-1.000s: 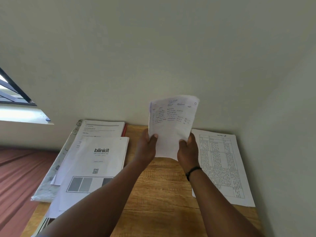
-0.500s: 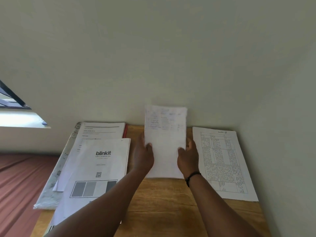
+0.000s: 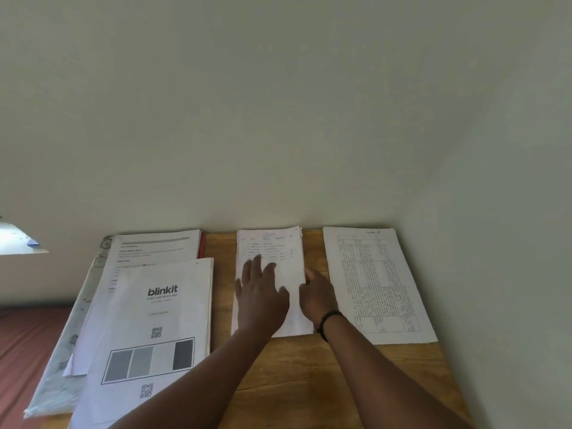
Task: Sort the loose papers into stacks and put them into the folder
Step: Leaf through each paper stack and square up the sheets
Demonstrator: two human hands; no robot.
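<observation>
A handwritten sheet [image 3: 272, 246] lies flat on the wooden table [image 3: 309, 382], in the middle by the wall. My left hand [image 3: 260, 298] rests flat on it with fingers spread. My right hand [image 3: 318, 295] touches the sheet's right edge with loosely curled fingers. A printed table sheet [image 3: 371, 283] lies to the right. On the left sits a stack topped by a "blinkit" page [image 3: 154, 323], over another printed page [image 3: 154, 246]. A red folder edge [image 3: 202, 244] peeks out beneath that stack.
A pale wall runs along the table's back and right side. A patterned plastic sleeve [image 3: 62, 366] hangs off the table's left edge above a reddish-brown floor [image 3: 21, 351]. A bright window corner [image 3: 15, 239] shows at far left.
Both hands held the handwritten sheet upright, then lowered it onto the table between the two piles. The left hand has let go and now lies flat on it.
</observation>
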